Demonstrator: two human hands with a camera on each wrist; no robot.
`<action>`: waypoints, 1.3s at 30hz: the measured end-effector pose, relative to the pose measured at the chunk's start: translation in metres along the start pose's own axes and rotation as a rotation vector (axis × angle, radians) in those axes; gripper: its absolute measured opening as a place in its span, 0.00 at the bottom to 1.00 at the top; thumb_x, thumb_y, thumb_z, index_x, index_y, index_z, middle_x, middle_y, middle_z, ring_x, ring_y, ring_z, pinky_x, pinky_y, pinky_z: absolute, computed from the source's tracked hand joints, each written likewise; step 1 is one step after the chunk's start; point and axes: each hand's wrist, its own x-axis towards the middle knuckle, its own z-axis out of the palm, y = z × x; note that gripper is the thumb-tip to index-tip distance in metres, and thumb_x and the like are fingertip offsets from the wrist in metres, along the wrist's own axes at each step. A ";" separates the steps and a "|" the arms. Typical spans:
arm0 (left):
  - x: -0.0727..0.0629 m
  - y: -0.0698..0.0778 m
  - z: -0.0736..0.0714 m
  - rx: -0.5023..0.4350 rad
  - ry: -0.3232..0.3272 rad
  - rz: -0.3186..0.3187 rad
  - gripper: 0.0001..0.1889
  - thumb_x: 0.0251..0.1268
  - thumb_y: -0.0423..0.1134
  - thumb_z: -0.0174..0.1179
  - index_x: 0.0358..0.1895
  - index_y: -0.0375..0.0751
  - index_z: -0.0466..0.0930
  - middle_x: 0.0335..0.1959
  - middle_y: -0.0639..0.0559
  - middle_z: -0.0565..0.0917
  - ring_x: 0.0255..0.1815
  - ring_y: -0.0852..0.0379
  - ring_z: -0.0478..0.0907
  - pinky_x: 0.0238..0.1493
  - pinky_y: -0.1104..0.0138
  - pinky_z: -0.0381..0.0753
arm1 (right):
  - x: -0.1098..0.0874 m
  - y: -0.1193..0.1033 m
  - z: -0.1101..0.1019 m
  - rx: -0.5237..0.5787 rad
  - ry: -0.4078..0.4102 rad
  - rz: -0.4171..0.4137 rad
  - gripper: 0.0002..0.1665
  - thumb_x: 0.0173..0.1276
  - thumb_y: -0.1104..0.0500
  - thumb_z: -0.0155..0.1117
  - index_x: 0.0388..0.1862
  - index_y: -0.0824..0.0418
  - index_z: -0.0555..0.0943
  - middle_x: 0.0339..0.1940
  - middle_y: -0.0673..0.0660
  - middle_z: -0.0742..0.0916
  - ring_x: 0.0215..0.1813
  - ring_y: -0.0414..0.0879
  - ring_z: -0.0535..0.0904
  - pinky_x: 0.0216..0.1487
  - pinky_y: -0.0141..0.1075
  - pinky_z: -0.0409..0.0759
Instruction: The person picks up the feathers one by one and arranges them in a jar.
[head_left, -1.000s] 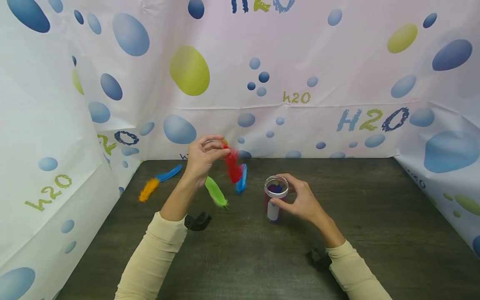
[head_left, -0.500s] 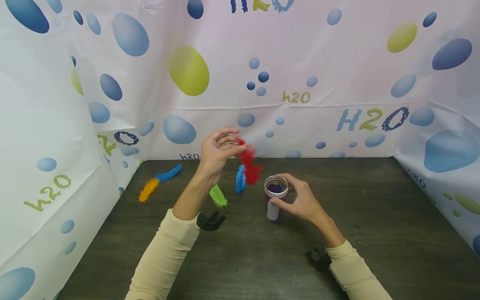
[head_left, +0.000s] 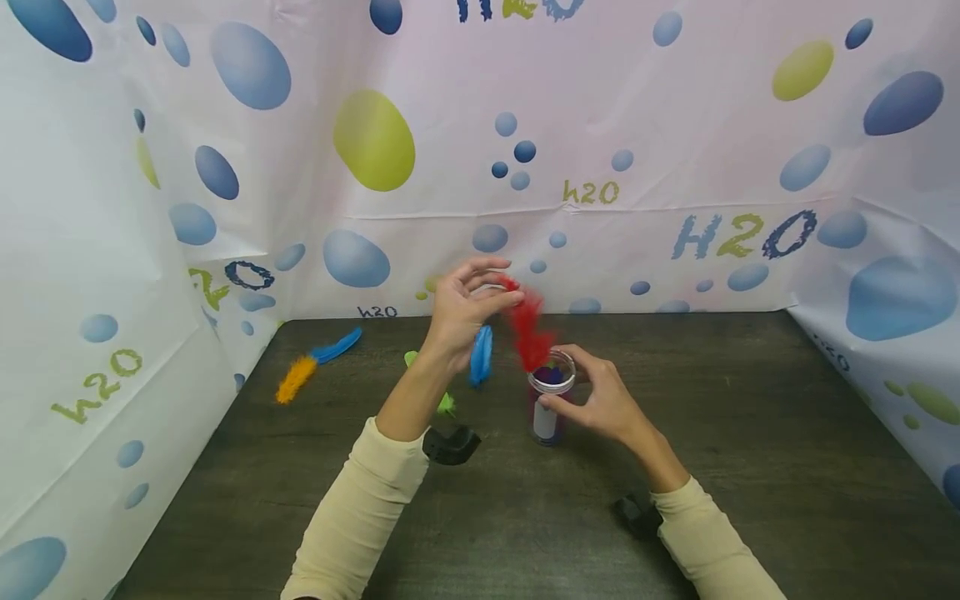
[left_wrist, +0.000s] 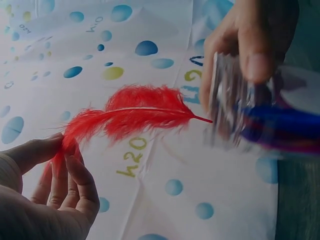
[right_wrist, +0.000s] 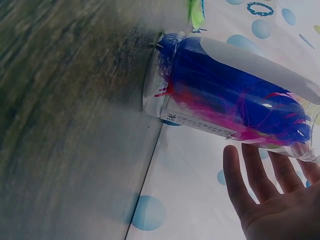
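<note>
My left hand (head_left: 461,315) pinches a red feather (head_left: 528,329) by its soft end between thumb and fingers. The feather hangs down at the mouth of a clear jar (head_left: 546,421). In the left wrist view the bare quill of the feather (left_wrist: 145,112) points at the jar's rim (left_wrist: 217,100); I cannot tell whether it is inside. My right hand (head_left: 609,402) grips the upright jar near its top, thumb in front and fingers behind. Through the wall, in the right wrist view, blue and pink feathers (right_wrist: 235,90) fill the jar, which bears a white label.
A blue feather (head_left: 482,357) lies behind my left forearm, which partly covers a green feather (head_left: 446,404). Farther left lie an orange feather (head_left: 296,381) and another blue feather (head_left: 337,345). A dotted white sheet (head_left: 450,150) stands along the dark table's (head_left: 712,417) back.
My left hand has moved right with the red feather, from above the green feather to the jar's mouth. The right hand and jar have stayed in place.
</note>
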 end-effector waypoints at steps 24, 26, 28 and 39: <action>0.008 -0.018 0.021 -0.028 0.015 -0.035 0.17 0.60 0.16 0.66 0.53 0.26 0.80 0.33 0.52 0.83 0.31 0.60 0.82 0.39 0.71 0.85 | 0.003 0.002 0.000 0.010 0.006 -0.050 0.36 0.61 0.57 0.77 0.66 0.66 0.76 0.55 0.62 0.89 0.53 0.57 0.87 0.49 0.51 0.87; 0.005 -0.024 0.020 -0.017 0.016 -0.045 0.18 0.59 0.16 0.66 0.53 0.25 0.80 0.33 0.53 0.83 0.32 0.60 0.82 0.40 0.72 0.84 | 0.002 0.002 0.001 0.015 0.002 -0.048 0.35 0.61 0.57 0.77 0.65 0.66 0.77 0.55 0.62 0.89 0.53 0.57 0.87 0.49 0.52 0.88; 0.002 -0.029 0.018 -0.001 0.012 -0.053 0.18 0.59 0.16 0.66 0.53 0.25 0.80 0.33 0.53 0.83 0.34 0.60 0.82 0.41 0.72 0.84 | 0.002 0.001 0.001 0.015 0.001 -0.042 0.34 0.61 0.56 0.77 0.64 0.66 0.77 0.55 0.62 0.89 0.54 0.57 0.87 0.49 0.53 0.88; -0.016 -0.042 0.007 0.138 -0.046 -0.036 0.17 0.61 0.19 0.68 0.54 0.27 0.80 0.36 0.50 0.84 0.35 0.60 0.85 0.44 0.69 0.87 | 0.001 0.001 0.001 0.005 0.001 -0.028 0.33 0.62 0.54 0.76 0.64 0.64 0.78 0.55 0.60 0.89 0.53 0.55 0.87 0.49 0.54 0.88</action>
